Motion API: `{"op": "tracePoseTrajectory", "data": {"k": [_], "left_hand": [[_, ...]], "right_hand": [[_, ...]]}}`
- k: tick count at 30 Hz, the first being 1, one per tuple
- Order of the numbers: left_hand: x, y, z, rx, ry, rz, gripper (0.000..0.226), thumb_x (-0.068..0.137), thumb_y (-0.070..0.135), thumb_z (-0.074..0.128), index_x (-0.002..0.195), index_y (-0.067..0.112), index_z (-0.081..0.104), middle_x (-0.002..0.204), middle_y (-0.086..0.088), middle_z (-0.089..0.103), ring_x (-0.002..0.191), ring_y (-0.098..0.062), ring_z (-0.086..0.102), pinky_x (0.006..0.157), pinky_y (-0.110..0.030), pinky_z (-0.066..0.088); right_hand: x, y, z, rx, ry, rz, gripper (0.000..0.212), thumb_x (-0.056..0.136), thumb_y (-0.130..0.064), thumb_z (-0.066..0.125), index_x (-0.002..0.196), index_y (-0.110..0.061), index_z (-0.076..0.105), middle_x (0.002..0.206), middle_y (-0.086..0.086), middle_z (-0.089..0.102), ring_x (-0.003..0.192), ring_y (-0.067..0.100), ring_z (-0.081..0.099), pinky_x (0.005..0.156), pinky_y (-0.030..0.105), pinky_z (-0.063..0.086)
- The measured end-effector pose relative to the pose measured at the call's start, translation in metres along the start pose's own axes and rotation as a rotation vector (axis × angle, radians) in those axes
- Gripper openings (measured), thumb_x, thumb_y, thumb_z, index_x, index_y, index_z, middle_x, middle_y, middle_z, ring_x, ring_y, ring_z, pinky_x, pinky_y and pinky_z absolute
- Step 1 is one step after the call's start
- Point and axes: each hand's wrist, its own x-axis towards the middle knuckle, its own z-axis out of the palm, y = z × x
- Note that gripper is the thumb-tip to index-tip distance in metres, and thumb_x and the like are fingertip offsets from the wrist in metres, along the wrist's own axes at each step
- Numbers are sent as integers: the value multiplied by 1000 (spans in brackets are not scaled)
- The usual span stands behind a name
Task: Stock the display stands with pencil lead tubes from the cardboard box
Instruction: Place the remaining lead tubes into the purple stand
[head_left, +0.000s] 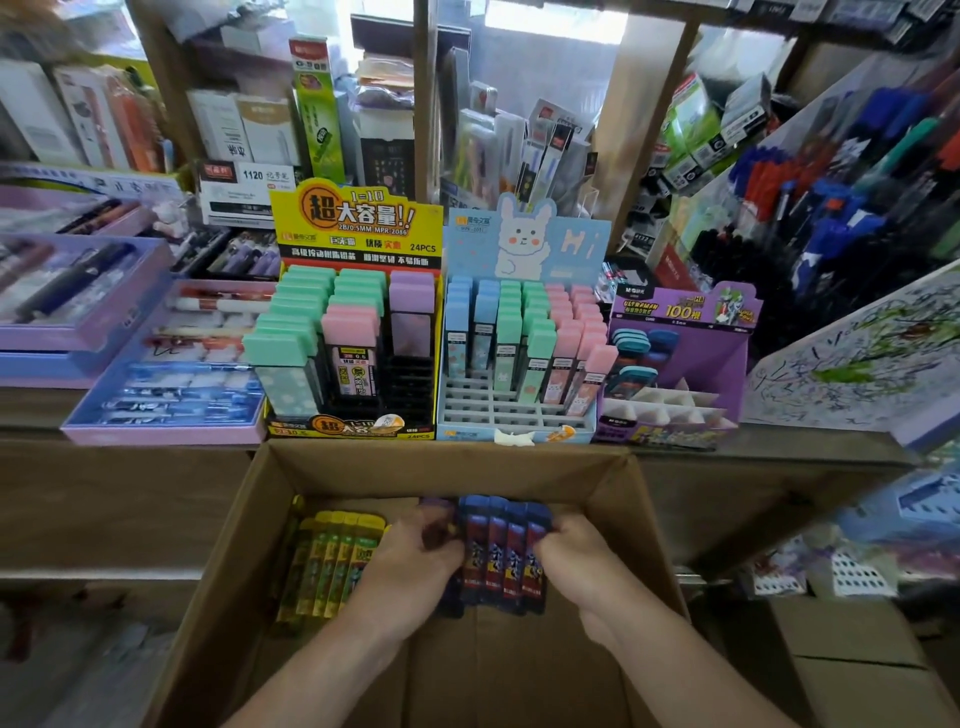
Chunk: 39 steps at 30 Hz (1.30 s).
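- pencil lead tubes (506, 553), flat dark-blue plastic, lower centre inside the brown cardboard box (228, 571)
- left hand (410, 564) and right hand (576, 558) pinch the row's ends
- yellow tubes (332, 561) lie left

Both arms are bare. The left forearm (322, 670) and the right forearm (691, 670) enter from the lower edge and converge forward and downward. The left hand (410, 564) lies back upward, its fingers curled round the left side of a bundle of blue tubes (501, 551). The right hand (574, 553) lies back upward, its fingers curled round the bundle's right side. The hands are level and apart.
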Motion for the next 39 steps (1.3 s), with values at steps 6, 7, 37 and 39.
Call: {"op": "tracePoseTrajectory", "data": {"k": [6, 7, 37, 39], "left_hand": [[1, -4, 2, 1, -6, -36, 20, 102, 21, 59, 102, 40, 57, 105, 20, 62, 94, 2, 61, 62, -9, 46], [2, -5, 3, -5, -7, -38, 21, 102, 21, 59, 110, 39, 55, 107, 19, 61, 96, 0, 60, 65, -12, 47], [7, -11, 15, -216, -48, -183, 42, 93, 6, 67, 130, 22, 59, 123, -2, 66, 110, -24, 67, 100, -42, 54], [7, -11, 14, -285, -46, -208, 37, 93, 0, 66, 125, 18, 62, 119, -8, 70, 103, -27, 71, 96, -43, 56]], "right_hand": [[8, 10, 5, 24, 4, 53, 12, 106, -26, 51, 115, -21, 57, 109, 3, 67, 97, 16, 61, 65, 27, 38], [9, 10, 5, 31, 4, 58, 12, 106, -26, 52, 115, -21, 56, 110, 3, 67, 98, 16, 61, 68, 28, 40], [14, 16, 16, 80, -35, -34, 42, 94, -3, 63, 130, -21, 53, 113, 4, 65, 102, 17, 65, 94, 37, 59], [14, 16, 17, 72, -40, -34, 39, 94, -4, 64, 127, -23, 54, 111, 3, 66, 101, 16, 65, 95, 37, 58]]}}
